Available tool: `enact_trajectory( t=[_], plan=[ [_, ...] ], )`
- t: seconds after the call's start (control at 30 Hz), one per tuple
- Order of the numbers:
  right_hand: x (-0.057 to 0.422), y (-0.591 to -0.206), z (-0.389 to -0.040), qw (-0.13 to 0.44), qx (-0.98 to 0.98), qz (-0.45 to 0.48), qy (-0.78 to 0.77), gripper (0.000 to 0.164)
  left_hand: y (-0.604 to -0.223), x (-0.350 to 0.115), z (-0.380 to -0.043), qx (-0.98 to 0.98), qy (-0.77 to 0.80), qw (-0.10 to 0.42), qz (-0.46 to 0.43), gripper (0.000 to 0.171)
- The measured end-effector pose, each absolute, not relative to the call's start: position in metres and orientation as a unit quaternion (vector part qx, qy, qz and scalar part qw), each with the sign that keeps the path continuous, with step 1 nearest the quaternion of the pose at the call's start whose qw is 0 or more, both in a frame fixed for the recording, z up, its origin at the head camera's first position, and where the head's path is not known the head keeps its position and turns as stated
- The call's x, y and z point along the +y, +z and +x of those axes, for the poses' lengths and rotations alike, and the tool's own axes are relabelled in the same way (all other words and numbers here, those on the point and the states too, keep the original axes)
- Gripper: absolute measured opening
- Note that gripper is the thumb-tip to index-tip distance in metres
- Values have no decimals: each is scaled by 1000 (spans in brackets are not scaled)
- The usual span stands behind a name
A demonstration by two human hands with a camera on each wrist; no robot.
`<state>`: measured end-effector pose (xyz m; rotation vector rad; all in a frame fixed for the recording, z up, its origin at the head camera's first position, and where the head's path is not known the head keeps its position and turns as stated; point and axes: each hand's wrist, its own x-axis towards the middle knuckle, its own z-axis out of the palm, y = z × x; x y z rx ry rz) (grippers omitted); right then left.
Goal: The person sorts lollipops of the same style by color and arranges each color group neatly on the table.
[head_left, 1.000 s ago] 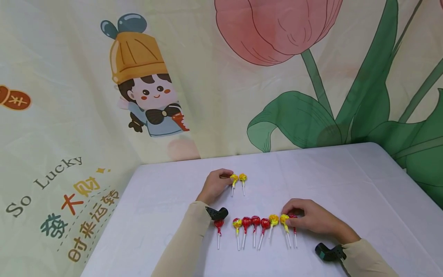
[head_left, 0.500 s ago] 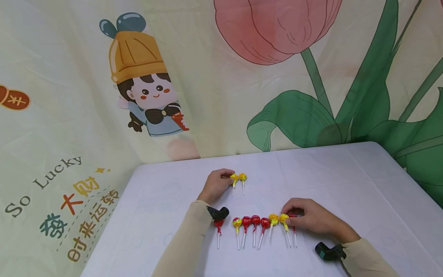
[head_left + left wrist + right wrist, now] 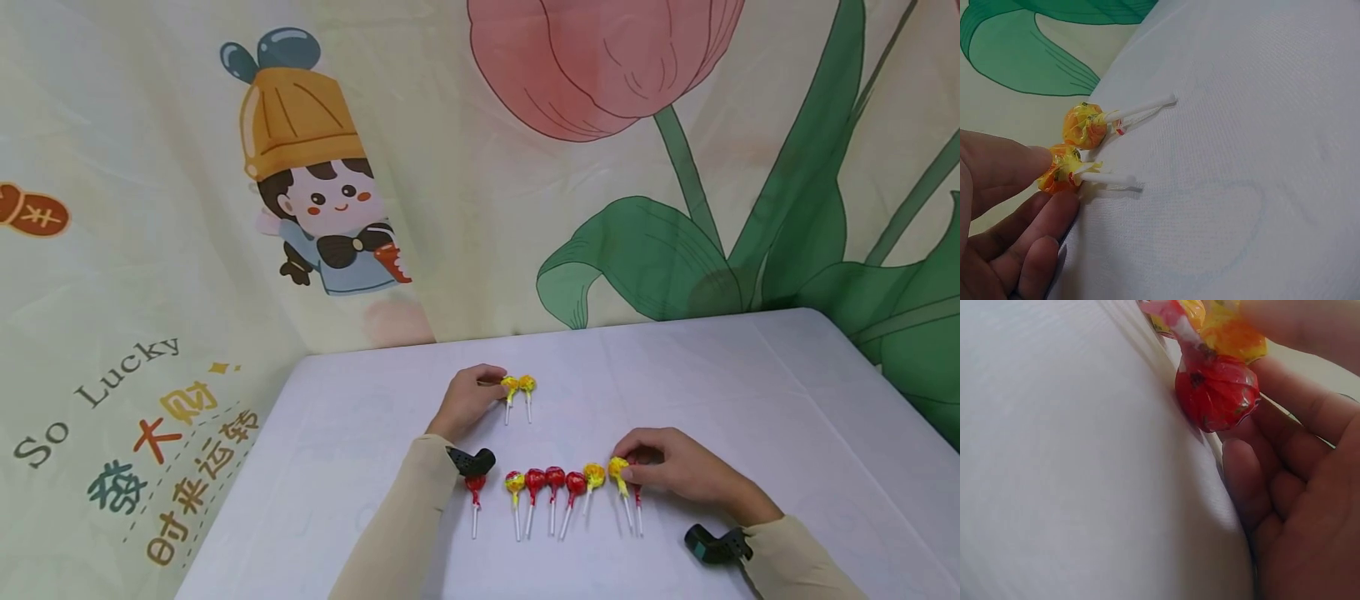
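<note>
At the back of the table, my left hand [image 3: 467,402] pinches a yellow-wrapped lollipop [image 3: 1060,169] between thumb and fingers. Right beside it lies a second yellow lollipop [image 3: 528,383], its white stick towards me. My right hand [image 3: 678,467] pinches another yellow lollipop [image 3: 618,467] by its head, at the right end of the front row. Under that hand is a red lollipop [image 3: 1217,394], partly covered in the head view. Leftward along the row lie a yellow lollipop [image 3: 594,476], three red ones, including one red lollipop [image 3: 555,477], and a yellow-and-red lollipop [image 3: 514,482].
A lone red lollipop [image 3: 475,485] lies left of the row, close by the left wrist's black camera [image 3: 472,462], which partly covers it. White cloth covers the table [image 3: 337,433]. A printed backdrop [image 3: 465,208] rises behind the table's far edge.
The yellow lollipop in my right hand has risen slightly, and the shadow beside its stick shows more. My left hand has stayed nearly still.
</note>
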<state>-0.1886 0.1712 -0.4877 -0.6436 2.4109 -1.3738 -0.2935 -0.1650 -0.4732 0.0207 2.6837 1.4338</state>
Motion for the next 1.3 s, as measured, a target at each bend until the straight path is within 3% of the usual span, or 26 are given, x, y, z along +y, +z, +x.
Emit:
enact_trajectory(
  t=[1.3],
  plan=[
    [169, -475, -211, 116, 827, -173, -523, 28, -465, -192, -237, 883, 455, 100, 59, 30]
  ],
)
